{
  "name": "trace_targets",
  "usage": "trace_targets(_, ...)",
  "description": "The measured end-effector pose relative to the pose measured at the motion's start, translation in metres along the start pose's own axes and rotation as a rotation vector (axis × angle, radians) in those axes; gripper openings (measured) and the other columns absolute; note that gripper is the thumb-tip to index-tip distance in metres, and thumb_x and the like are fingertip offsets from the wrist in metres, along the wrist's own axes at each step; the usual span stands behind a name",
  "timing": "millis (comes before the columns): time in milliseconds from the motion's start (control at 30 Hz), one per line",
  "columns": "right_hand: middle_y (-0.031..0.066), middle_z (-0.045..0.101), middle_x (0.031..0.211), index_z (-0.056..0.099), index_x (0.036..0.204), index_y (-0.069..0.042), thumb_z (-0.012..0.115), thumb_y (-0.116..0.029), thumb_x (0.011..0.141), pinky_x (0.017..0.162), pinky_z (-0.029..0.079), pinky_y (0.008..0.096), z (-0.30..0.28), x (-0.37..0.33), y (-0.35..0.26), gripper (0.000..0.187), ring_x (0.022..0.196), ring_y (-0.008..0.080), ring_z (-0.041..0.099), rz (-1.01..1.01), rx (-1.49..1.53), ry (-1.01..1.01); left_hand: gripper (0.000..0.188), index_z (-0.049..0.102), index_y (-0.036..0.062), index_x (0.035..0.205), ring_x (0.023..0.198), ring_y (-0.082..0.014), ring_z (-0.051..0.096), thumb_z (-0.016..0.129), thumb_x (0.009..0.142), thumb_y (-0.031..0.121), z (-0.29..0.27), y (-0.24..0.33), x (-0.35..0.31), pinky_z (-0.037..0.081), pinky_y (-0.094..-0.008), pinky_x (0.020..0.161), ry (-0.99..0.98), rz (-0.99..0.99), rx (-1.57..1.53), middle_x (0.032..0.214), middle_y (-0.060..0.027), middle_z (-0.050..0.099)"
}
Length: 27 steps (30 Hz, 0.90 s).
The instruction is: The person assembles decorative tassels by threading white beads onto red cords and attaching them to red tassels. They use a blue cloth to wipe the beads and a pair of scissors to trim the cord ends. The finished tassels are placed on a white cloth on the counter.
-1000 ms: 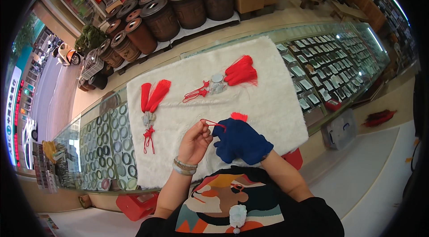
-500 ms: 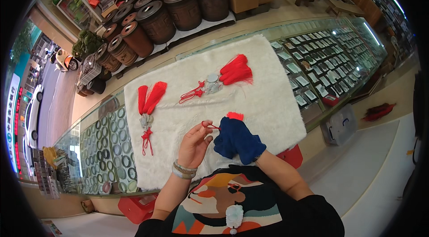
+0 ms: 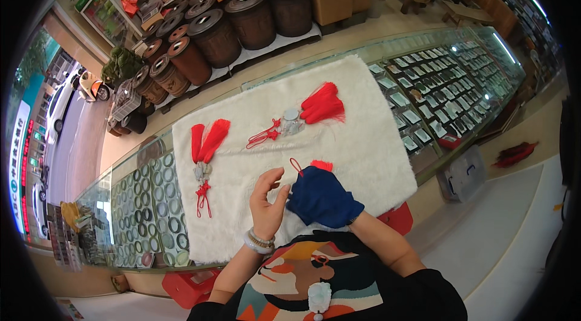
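My left hand [image 3: 268, 203] is empty, its fingers apart and curved, just left of a dark blue cloth [image 3: 322, 197]. That cloth covers my right hand, of which only the wrist [image 3: 359, 221] shows; its fingers are hidden. From the top of the cloth stands a red cord loop [image 3: 296, 166], and a bit of red tassel [image 3: 322, 165] sticks out behind, so a tasselled ornament seems wrapped in it. On the white plush mat [image 3: 254, 163] lie two more ornaments with pale carved stones and red knots: the left tassel ornament [image 3: 209, 139] and the far tassel ornament [image 3: 322, 105].
Beneath the mat runs a glass counter, with bangles [image 3: 145, 206] on the left and trays of small pieces [image 3: 445, 88] on the right. Large brown lidded jars [image 3: 213, 36] and cardboard boxes [image 3: 331, 3] stand beyond. A clear plastic box [image 3: 461, 172] sits at the right.
My left hand has let go of the red cord loop and opened; the loop now stands up from the cloth. The blue cloth has shifted slightly and looks smoother.
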State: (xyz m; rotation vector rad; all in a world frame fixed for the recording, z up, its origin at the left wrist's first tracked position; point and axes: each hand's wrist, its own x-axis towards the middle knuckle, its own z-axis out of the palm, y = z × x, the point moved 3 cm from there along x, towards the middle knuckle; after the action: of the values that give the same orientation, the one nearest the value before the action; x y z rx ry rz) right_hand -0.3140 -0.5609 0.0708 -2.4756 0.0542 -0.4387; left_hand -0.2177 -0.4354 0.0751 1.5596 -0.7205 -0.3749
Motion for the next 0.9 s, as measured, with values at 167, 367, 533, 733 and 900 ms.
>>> trace_targets(167,0.0146,0.061,0.077,0.061,0.076,-0.009,0.069,-0.021,0.081,0.065,0.045,0.0422,0.008,0.002,0.010,0.015,0.076,0.0331,0.059,0.103,-0.011,0.075,0.016,0.069,-0.0002,0.098,0.081,-0.0148,0.062,0.072,0.083,-0.006,0.009,0.009,-0.008,0.050,-0.0265,0.075,0.039,0.155,0.151,0.091,-0.0083,0.066)
trace_targets(367,0.0130,0.061,0.085,0.058,0.092,-0.008,0.063,-0.014,0.086,0.069,0.046,0.0398,-0.008,0.001,-0.003,0.010,0.082,0.0320,0.059,0.005,0.171,0.196,0.012,0.070,-0.0018,0.097,0.078,-0.0144,0.064,0.067,0.087,-0.007,0.021,0.009,-0.006,0.051,-0.0259,0.069,0.064,0.276,0.257,0.089,-0.0086,0.067)
trace_targets(533,0.0112,0.063,0.089,0.060,0.111,-0.007,0.063,-0.018,0.090,0.071,0.047,0.0346,-0.013,0.000,-0.004,0.024,0.086,0.0257,0.060,0.146,0.374,0.142,0.011,0.070,-0.0033,0.100,0.080,-0.0127,0.066,0.061,0.093,-0.006,0.026,0.002,-0.006,0.051,-0.0226,0.067,0.037,0.027,0.030,0.095,-0.0090,0.069)
trace_targets(733,0.0079,0.062,0.107,0.055,0.126,-0.008,0.056,-0.025,0.097,0.073,0.050,0.0324,0.005,-0.011,0.010,0.034,0.092,0.0203,0.060,0.336,0.856,0.086,0.012,0.071,0.0006,0.098,0.052,-0.0090,0.055,0.073,0.087,0.004,0.026,0.004,0.001,0.043,-0.0239,0.051,-0.036,-0.011,0.261,0.066,-0.0068,0.063)
trace_targets(900,0.0051,0.061,0.122,0.050,0.139,-0.009,0.050,-0.031,0.103,0.075,0.052,0.0305,0.027,-0.019,0.019,0.042,0.096,0.0158,0.060,0.588,1.701,0.219,0.017,0.069,0.0007,0.093,0.048,-0.0142,0.055,0.078,0.080,0.007,0.025,0.006,0.002,0.045,-0.0269,0.051,-0.148,-0.114,0.340,0.062,-0.0070,0.062)
